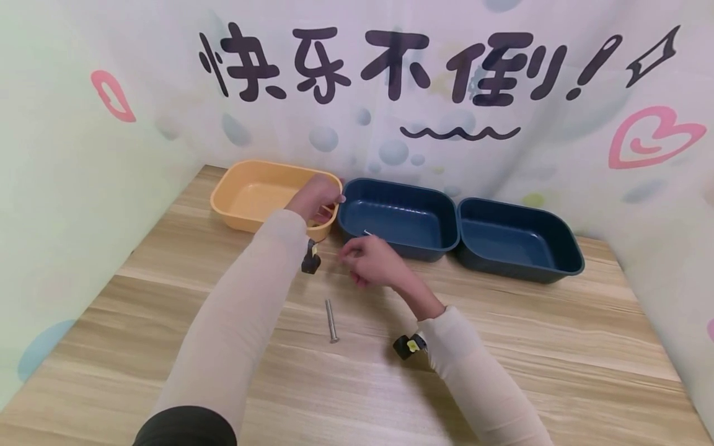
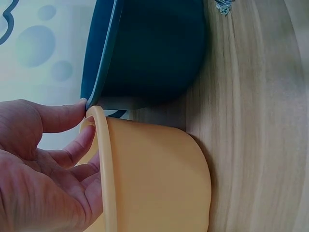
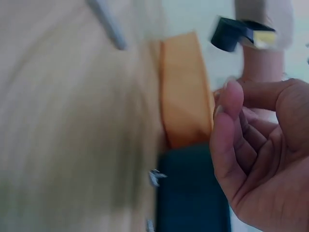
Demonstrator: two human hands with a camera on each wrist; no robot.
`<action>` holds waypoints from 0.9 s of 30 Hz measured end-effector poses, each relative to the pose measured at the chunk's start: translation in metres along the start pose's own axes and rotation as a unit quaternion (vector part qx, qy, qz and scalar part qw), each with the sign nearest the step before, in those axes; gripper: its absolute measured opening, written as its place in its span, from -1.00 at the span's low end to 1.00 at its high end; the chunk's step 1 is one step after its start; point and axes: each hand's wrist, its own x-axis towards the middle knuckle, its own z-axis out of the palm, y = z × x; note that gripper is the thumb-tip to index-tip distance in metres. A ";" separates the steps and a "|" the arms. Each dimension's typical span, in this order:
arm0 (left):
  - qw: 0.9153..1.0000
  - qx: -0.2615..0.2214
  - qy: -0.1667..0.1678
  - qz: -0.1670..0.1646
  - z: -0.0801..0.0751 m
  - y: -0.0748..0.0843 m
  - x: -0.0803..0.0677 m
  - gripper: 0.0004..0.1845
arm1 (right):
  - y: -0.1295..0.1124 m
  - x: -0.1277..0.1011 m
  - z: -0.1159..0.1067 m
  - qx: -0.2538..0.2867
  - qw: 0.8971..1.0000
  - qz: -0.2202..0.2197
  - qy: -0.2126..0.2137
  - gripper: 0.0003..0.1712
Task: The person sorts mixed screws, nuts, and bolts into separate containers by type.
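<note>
My left hand (image 1: 317,197) is at the right end of the yellow bin (image 1: 237,218). In the left wrist view, its fingers reach inside the yellow rim while the thumb lies outside, its tip at the rim of the adjoining blue bin (image 2: 154,53). My right hand (image 1: 375,260) hovers over the table in front of the middle blue bin, fingers loosely bent, thumb close to the index finger. Nothing shows between them in the right wrist view. A long silver bolt (image 1: 331,322) lies nearer me. Small silver metal pieces (image 3: 155,177) lie by the blue bin's front.
A second blue bin (image 1: 519,272) stands at the right, touching the middle one. All the bins line up along a printed cloth backdrop (image 1: 357,118). Small black cameras (image 1: 405,347) hang at both wrists. The wooden table (image 1: 558,359) extends toward me.
</note>
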 end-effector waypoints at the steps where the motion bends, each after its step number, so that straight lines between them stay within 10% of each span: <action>1: 1.000 -0.001 0.001 0.000 0.000 0.000 0.000 -0.68 | 0.001 0.000 0.004 -0.009 1.000 -0.008 -0.013 -0.79; 11: 1.000 -0.001 -0.001 -0.013 0.000 0.003 0.000 -0.62 | 0.009 -0.002 0.040 -0.042 0.987 -0.047 -0.146 -0.65; 27: 1.000 0.003 0.000 -0.003 -0.001 0.002 -0.003 -0.70 | 0.010 -0.002 0.048 -0.042 0.987 -0.038 -0.149 -0.80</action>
